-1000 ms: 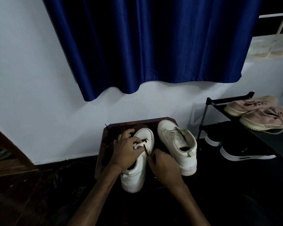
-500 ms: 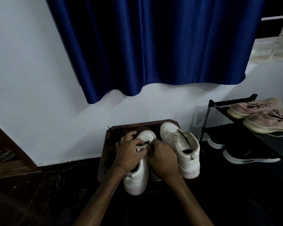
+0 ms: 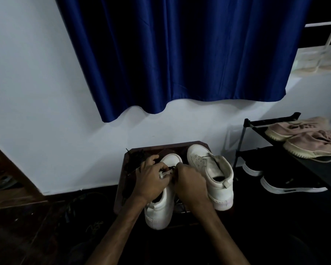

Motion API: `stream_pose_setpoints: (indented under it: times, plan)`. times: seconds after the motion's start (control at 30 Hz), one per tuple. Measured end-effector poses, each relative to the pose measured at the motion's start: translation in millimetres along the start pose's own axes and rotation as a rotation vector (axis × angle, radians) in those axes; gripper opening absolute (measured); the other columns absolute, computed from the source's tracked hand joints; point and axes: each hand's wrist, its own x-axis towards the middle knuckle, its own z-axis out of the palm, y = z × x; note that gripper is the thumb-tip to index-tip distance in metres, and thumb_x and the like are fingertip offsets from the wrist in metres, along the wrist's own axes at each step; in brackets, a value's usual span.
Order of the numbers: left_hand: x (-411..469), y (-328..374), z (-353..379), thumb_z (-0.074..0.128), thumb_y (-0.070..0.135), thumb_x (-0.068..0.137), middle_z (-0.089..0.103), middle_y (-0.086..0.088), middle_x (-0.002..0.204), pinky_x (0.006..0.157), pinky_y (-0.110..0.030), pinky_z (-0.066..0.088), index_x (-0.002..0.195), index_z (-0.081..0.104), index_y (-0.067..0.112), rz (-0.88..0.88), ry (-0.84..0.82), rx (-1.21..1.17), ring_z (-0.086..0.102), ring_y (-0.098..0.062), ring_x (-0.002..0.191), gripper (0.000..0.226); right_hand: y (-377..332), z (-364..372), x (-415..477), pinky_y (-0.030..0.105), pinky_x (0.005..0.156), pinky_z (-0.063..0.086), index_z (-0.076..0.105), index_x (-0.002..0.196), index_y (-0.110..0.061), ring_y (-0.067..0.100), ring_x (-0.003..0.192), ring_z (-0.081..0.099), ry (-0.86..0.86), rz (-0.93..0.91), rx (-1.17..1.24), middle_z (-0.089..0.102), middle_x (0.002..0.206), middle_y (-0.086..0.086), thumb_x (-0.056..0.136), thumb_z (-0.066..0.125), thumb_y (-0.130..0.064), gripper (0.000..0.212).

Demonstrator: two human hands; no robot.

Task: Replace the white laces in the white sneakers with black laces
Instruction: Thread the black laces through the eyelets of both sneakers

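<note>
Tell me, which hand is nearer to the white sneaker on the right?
Right. The right hand is just beside the right sneaker; the left hand is farther, across the other sneaker.

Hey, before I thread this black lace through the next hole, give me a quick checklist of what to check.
1. Left sneaker steady: ok, left hand grips its upper.
2. Black lace held: ok, right hand pinches it.
3. Already through the hole: cannot tell, hands hide it.
4. Spare laces near: ok, on the stool.
5. Light: not ok, dim.
</note>
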Motion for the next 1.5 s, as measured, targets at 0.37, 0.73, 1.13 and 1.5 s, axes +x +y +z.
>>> stream_pose_setpoints:
  times: [0.37,0.73,1.13,1.5]
  plan:
    - [-1,4,-3,0.057,0.043,0.068,0.043,0.004,0.139,0.109,-0.045,0.031,0.091,0.067,0.030,-0.052,-0.026,-0.019,0.038,-0.017,0.131,0.029,13,-10,-16,0.033,0.078,0.049,0.063,0.113,-0.015,0.027,0.108,0.064,-0.215,0.039,-0.225,0.067,0.115,0.007,0.093,0.052,-0.030,0.028]
    - [-23,-7,-5,0.060,0.017,0.093,0.074,-0.010,0.082,0.072,-0.032,0.053,0.082,0.074,0.009,-0.511,0.185,-0.778,0.069,-0.023,0.082,0.020,8,22,2,0.035,0.074,0.046,0.051,0.111,-0.012,0.029,0.102,0.063,0.025,0.050,-0.003,0.064,0.112,0.006,0.100,0.041,-0.034,0.027]
    - [-8,-14,-17,0.038,0.022,0.105,0.070,-0.010,0.088,0.083,-0.038,0.049,0.092,0.065,0.007,-0.651,0.044,-0.966,0.064,-0.025,0.085,0.034,10,22,9,0.040,0.068,0.048,0.042,0.118,-0.009,0.036,0.096,0.067,0.012,-0.038,-0.169,0.068,0.106,0.013,0.100,0.034,-0.017,0.021]
    - [-6,11,-61,0.053,0.016,0.099,0.053,-0.002,0.076,0.058,-0.031,0.053,0.093,0.059,0.013,-0.462,0.148,-1.017,0.051,-0.012,0.064,0.009,3,-35,20,0.033,0.057,0.051,0.055,0.093,-0.013,0.014,0.056,0.053,-0.115,0.185,0.818,0.062,0.071,0.006,0.095,0.056,-0.009,0.005]
